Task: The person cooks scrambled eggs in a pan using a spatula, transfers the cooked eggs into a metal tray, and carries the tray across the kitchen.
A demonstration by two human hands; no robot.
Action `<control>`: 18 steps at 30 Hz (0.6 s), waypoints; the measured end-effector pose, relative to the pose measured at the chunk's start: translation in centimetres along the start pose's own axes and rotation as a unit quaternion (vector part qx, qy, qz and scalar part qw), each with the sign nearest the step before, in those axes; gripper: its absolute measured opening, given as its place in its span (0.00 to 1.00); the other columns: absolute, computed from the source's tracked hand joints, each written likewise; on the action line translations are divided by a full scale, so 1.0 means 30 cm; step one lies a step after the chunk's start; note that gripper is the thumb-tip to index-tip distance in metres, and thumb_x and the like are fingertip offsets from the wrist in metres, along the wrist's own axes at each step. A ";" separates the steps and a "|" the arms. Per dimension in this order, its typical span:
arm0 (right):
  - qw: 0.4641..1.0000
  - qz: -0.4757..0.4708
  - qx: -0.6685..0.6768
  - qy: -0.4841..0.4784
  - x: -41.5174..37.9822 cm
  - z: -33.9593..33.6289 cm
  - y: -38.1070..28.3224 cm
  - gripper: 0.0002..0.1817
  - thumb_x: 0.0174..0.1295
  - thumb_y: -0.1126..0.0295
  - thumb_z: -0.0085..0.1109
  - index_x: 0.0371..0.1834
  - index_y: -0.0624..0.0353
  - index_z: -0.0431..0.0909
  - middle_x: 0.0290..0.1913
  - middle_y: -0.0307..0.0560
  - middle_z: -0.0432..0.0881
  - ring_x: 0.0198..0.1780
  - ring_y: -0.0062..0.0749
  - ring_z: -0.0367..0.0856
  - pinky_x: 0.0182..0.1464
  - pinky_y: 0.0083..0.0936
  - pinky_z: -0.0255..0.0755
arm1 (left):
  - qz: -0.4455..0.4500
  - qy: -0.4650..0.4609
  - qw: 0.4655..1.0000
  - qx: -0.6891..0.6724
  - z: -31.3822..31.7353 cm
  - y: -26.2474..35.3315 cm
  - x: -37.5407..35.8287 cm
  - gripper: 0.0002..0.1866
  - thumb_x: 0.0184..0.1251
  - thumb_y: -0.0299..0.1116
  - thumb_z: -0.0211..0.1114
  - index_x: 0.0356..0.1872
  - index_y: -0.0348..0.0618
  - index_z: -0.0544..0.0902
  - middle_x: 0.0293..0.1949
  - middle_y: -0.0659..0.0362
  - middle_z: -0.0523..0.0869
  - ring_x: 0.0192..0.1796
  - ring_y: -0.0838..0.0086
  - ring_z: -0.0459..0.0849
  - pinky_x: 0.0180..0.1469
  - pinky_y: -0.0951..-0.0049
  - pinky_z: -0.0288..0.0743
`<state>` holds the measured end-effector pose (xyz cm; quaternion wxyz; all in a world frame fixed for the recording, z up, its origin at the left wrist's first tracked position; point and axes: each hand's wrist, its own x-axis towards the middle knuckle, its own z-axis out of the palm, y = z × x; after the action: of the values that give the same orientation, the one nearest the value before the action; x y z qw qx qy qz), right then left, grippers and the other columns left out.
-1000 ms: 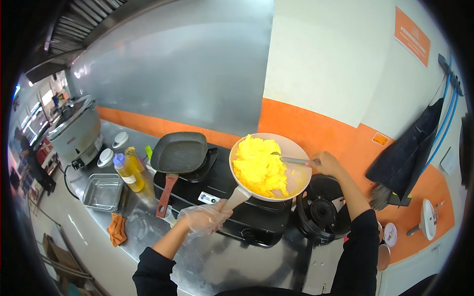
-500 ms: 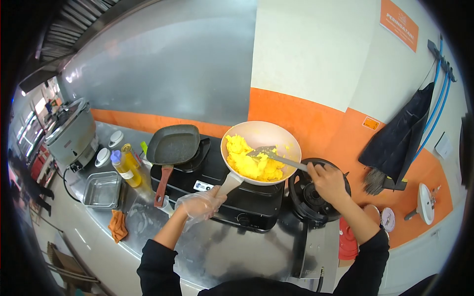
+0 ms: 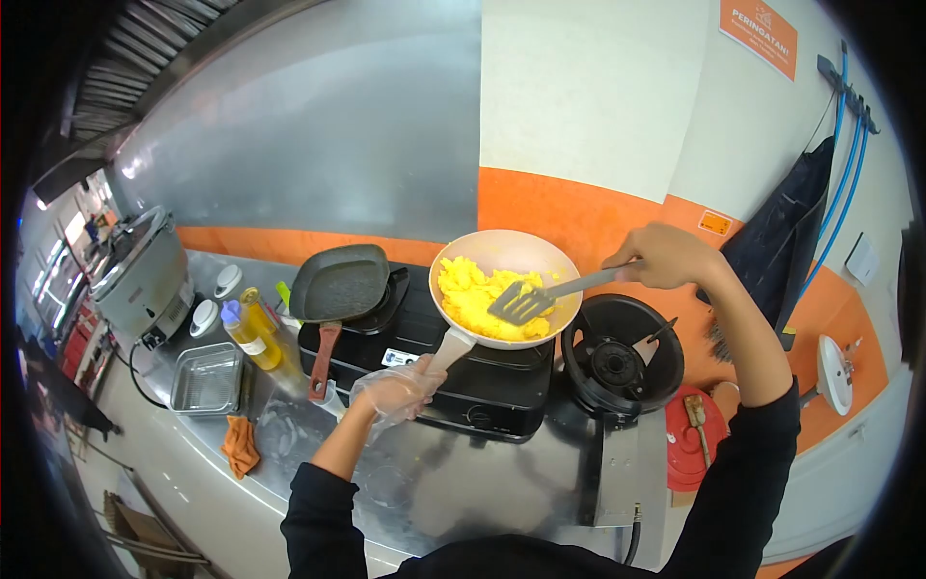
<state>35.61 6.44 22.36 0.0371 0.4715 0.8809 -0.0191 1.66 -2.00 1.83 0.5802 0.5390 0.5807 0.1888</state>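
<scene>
My left hand, in a clear plastic glove, is closed round the pale handle of a frying pan. The pan stands over the right side of a black two-burner stove. Inside it lies a heap of soft yellow food that looks like scrambled egg or mash. My bare right hand grips a grey slotted spatula by its handle end, above and right of the pan. The spatula's blade rests on the yellow food, its slots facing up.
A square grill pan with a reddish-brown handle sits on the left burner. Right of the stove is a black single burner. Oil bottles, a glass container, an orange cloth and a rice cooker are to the left.
My right hand has risen and shifted right, and the spatula's blade now lies differently across the food. The yellow food has been pushed leftward. My left hand still holds the pan handle.
</scene>
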 end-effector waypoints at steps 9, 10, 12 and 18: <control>0.976 0.082 -0.204 -0.010 0.220 0.196 -0.297 0.11 0.55 0.66 0.57 0.38 0.52 0.85 0.38 0.44 0.85 0.42 0.33 0.84 0.38 0.27 0.76 | -0.044 -0.006 0.999 -0.013 0.009 0.015 0.000 0.20 0.69 0.48 0.54 0.54 0.51 0.65 0.19 0.67 0.67 0.14 0.83 0.67 0.16 0.81 0.63; 0.969 0.080 -0.231 0.024 0.242 0.230 -0.295 0.10 0.55 0.65 0.57 0.38 0.50 0.85 0.39 0.42 0.85 0.42 0.33 0.85 0.38 0.26 0.76 | -0.042 0.011 0.999 0.007 0.012 0.009 0.008 0.20 0.69 0.48 0.54 0.54 0.50 0.65 0.19 0.67 0.68 0.14 0.83 0.67 0.16 0.81 0.64; 0.967 0.075 -0.242 0.020 0.263 0.274 -0.279 0.10 0.55 0.66 0.57 0.37 0.50 0.85 0.38 0.42 0.85 0.41 0.33 0.85 0.37 0.27 0.76 | -0.033 0.007 0.999 0.031 0.009 0.010 0.011 0.23 0.69 0.48 0.53 0.58 0.48 0.63 0.19 0.66 0.68 0.14 0.82 0.68 0.16 0.79 0.66; 0.966 0.120 -0.205 0.097 0.101 0.150 -0.177 0.06 0.53 0.70 0.55 0.28 0.54 0.83 0.32 0.48 0.83 0.35 0.41 0.83 0.34 0.34 0.75 | -0.036 -0.006 0.999 0.013 0.009 -0.008 0.017 0.36 0.69 0.47 0.54 0.71 0.47 0.49 0.20 0.66 0.68 0.16 0.81 0.68 0.17 0.78 0.66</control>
<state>29.75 5.71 17.61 0.0490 0.5555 0.8024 0.2126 1.94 -1.74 1.32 0.5831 0.5265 0.5984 0.1572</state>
